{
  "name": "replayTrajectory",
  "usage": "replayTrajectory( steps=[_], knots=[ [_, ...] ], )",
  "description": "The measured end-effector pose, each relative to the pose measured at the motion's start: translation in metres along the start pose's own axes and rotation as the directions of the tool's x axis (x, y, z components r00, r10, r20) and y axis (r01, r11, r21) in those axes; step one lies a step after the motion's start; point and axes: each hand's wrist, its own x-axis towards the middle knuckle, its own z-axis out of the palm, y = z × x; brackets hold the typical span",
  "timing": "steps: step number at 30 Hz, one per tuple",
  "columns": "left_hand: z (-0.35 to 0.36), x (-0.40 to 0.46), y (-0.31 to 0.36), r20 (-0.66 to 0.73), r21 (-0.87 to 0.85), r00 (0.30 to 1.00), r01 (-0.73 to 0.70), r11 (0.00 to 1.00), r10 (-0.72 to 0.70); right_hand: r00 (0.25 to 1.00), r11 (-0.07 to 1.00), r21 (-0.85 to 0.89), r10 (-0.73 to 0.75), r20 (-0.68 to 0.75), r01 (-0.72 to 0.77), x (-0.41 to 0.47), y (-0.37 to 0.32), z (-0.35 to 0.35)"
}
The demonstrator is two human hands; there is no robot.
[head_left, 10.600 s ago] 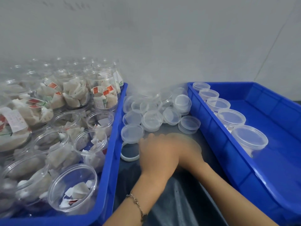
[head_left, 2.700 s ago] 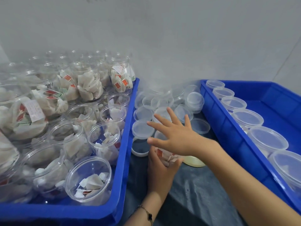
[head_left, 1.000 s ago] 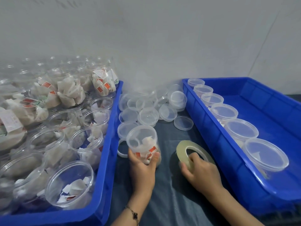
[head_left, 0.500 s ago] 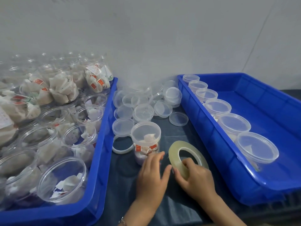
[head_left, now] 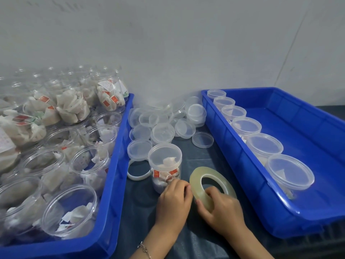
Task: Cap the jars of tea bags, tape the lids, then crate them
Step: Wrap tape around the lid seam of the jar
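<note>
Clear plastic surrounds us: a capped jar (head_left: 165, 165) of tea bags stands just beyond our left fingers (head_left: 179, 186), so we judge capping done for this one and taping the step in hand. Our right hand (head_left: 222, 208) holds the tape roll (head_left: 211, 184) tilted on the dark cloth, thumb hooked through its hole and fingers curled under the near rim, clamped on the roll. Our left hand (head_left: 172, 200) sits just left of the roll, its fingertips bunched together against the roll's edge, seemingly picking at the tape end; whether a free end is actually pinched we cannot tell, as the film is too clear to see. The next move, we judge, calls for lifting that end, drawing out a strip, and carrying it to the jar's lid seam beyond our fingertips without letting the strip fold onto itself. Past the jar lie loose lids (head_left: 162, 131). Well to the right of our right fingers, six capped jars line the crate (head_left: 308, 139); to the left of our left fingers, open jars fill another bin (head_left: 112, 165).
</note>
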Motion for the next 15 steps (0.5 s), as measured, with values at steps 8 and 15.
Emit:
replayTrajectory(
  steps=[8,15],
  knots=[
    [-0.026,-0.017,0.009,-0.066,0.012,0.96,-0.27,0.963,0.27,0.966,0.982,-0.077,0.185,0.18,-0.174,0.011,0.001,0.004],
    [-0.047,-0.008,-0.012,-0.125,0.134,0.984,-0.108,0.985,0.125,0.901,0.986,0.085,0.095,0.423,-0.144,0.01,0.011,-0.016]
  ],
)
